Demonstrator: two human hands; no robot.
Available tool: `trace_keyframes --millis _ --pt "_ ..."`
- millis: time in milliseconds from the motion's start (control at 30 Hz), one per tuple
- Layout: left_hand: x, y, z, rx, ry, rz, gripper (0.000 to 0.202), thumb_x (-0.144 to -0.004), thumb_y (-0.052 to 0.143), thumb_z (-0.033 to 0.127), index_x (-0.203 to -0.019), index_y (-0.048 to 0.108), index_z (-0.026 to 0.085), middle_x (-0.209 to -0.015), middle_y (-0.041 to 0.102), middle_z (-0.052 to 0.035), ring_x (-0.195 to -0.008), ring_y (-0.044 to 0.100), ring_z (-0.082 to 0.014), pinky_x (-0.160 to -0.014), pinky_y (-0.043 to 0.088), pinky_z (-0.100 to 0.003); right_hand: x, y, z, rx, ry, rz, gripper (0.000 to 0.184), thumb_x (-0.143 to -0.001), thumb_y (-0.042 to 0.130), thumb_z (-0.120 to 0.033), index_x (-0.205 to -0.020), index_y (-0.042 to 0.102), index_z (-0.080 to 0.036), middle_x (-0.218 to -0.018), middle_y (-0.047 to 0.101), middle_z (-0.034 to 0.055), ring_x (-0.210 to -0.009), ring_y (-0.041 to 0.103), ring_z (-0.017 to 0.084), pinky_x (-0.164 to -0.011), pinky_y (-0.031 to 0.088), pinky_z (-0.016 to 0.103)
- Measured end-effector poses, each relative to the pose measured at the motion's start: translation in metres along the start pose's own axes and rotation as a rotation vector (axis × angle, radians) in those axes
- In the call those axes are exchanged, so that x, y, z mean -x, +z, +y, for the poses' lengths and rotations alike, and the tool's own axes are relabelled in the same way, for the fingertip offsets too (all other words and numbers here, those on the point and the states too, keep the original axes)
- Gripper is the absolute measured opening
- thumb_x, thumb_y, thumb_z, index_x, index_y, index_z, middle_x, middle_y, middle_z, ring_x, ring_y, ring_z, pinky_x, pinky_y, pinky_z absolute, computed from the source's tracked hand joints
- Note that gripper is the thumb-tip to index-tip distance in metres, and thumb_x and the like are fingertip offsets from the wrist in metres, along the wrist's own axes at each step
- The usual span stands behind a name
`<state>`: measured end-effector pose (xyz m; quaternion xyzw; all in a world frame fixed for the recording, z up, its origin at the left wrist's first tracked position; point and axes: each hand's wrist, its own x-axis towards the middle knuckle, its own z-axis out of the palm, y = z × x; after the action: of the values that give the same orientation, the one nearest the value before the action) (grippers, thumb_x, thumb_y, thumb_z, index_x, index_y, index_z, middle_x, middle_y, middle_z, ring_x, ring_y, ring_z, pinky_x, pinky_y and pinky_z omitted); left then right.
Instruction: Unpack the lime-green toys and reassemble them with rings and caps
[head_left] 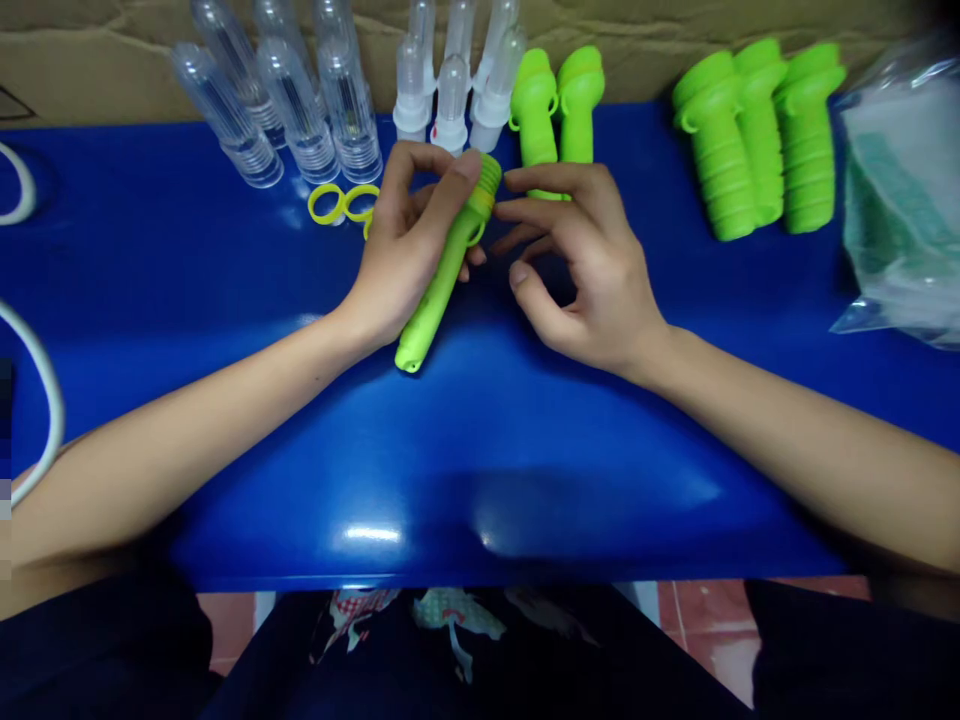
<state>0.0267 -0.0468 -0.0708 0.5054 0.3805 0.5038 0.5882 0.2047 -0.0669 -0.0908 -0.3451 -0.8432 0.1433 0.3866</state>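
A lime-green plastic tube (439,290) lies slanted in my left hand (409,235), whose thumb and fingers are closed round its upper part. The tube has a threaded upper end, a yellow ring just below the thread, a small loop at its side and a small hole at its lower end. Close to the right of the threaded end, my right hand (592,265) has its fingers spread and bent, with nothing in them. Whether its fingertips touch the tube I cannot tell. Loose yellow rings (326,204) lie left of my left hand, one partly hidden by it.
Several clear threaded tubes (296,110) stand at the back left, beside clear domed pieces with white bases (452,100). Two green parts (581,105) and three wider ribbed ones (724,150) stand behind. A plastic bag (907,200) lies right on the blue table (465,430).
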Motion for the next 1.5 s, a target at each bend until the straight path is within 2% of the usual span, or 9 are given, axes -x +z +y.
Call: trace_keyframes --millis 167,333,433,567,733,900,1067,1367,1500 --pt "-0.004 0.000 -0.004 0.080 -0.016 0.032 0.014 -0.101 0.047 0.030 -0.088 0.042 0.027 -0.070 0.061 0.0064 -0.047 0.057 -0.0095 -0.045 0.039 -0.025 0.001 0.000 0.006 0.018 0.069 -0.091 0.049 -0.093 0.057 -0.035 -0.141 0.048 -0.030 -0.152 0.041 0.0096 -0.127 0.055 0.033 -0.101 0.056 0.051" --pt "-0.009 -0.001 -0.007 0.100 -0.060 0.081 0.021 -0.104 0.036 0.036 -0.086 0.040 0.026 -0.061 0.054 0.0055 -0.048 0.053 -0.0113 -0.049 0.037 -0.027 -0.001 0.002 0.008 0.036 0.045 -0.155 0.062 -0.093 0.055 -0.036 -0.151 0.036 -0.028 -0.154 0.038 0.0096 -0.137 0.045 0.034 -0.110 0.048 0.054" --pt "-0.009 -0.002 -0.006 0.106 -0.070 0.055 0.015 -0.102 0.036 0.031 -0.089 0.041 0.026 -0.062 0.055 0.0040 -0.050 0.056 -0.0130 -0.049 0.039 -0.029 0.000 0.004 0.009 0.043 0.016 -0.162 0.066 -0.094 0.053 -0.034 -0.155 0.029 -0.025 -0.154 0.037 0.0117 -0.139 0.043 0.033 -0.114 0.043 0.055" --pt "-0.008 -0.003 -0.006 0.070 -0.073 0.055 0.002 -0.100 0.040 0.024 -0.102 0.041 0.026 -0.065 0.057 0.0052 -0.051 0.058 -0.0122 -0.048 0.042 -0.026 0.000 0.007 0.011 0.047 0.009 -0.150 0.068 -0.095 0.052 -0.034 -0.156 0.024 -0.023 -0.154 0.035 0.0140 -0.138 0.045 0.033 -0.115 0.041 0.057" --pt "-0.005 -0.006 -0.008 0.019 0.034 -0.041 0.025 -0.099 0.050 0.030 -0.122 0.042 0.030 -0.072 0.060 0.0056 -0.054 0.059 -0.0118 -0.050 0.045 -0.026 -0.001 0.009 0.010 0.042 0.027 -0.150 0.069 -0.095 0.051 -0.035 -0.157 0.022 -0.022 -0.154 0.035 0.0145 -0.139 0.043 0.034 -0.115 0.041 0.057" --pt "-0.007 -0.009 -0.011 0.060 0.007 -0.077 0.030 -0.089 0.066 0.042 -0.113 0.056 0.028 -0.079 0.068 0.0034 -0.073 0.068 -0.0158 -0.065 0.053 -0.029 -0.002 0.007 0.009 0.072 0.015 -0.133 0.069 -0.098 0.047 -0.044 -0.158 0.022 -0.021 -0.157 0.032 0.0148 -0.145 0.034 0.035 -0.119 0.033 0.060" --pt "-0.012 -0.011 -0.015 0.066 -0.093 -0.089 0.025 -0.091 0.060 0.047 -0.096 0.063 0.023 -0.085 0.073 -0.0020 -0.104 0.068 -0.0231 -0.089 0.055 -0.037 -0.002 0.003 0.005 0.091 0.009 -0.152 0.070 -0.100 0.037 -0.056 -0.159 0.024 -0.020 -0.159 0.030 0.0140 -0.148 0.028 0.034 -0.121 0.028 0.059" --pt "-0.009 -0.013 -0.015 0.092 -0.002 -0.166 0.024 -0.092 0.061 0.041 -0.101 0.061 0.019 -0.099 0.071 -0.0054 -0.114 0.065 -0.0265 -0.103 0.050 -0.042 -0.003 0.001 0.002 0.051 0.037 -0.187 0.080 -0.096 0.038 -0.067 -0.159 0.026 -0.018 -0.161 0.029 0.0141 -0.150 0.025 0.034 -0.121 0.027 0.056" --pt "-0.008 -0.012 -0.014 0.072 0.002 -0.120 0.037 -0.085 0.070 0.044 -0.112 0.058 0.020 -0.105 0.072 -0.0059 -0.113 0.066 -0.0240 -0.102 0.051 -0.041 -0.002 0.004 0.006 0.026 0.053 -0.155 0.090 -0.089 0.051 -0.070 -0.158 0.024 -0.018 -0.157 0.035 0.0177 -0.142 0.040 0.035 -0.117 0.036 0.056"
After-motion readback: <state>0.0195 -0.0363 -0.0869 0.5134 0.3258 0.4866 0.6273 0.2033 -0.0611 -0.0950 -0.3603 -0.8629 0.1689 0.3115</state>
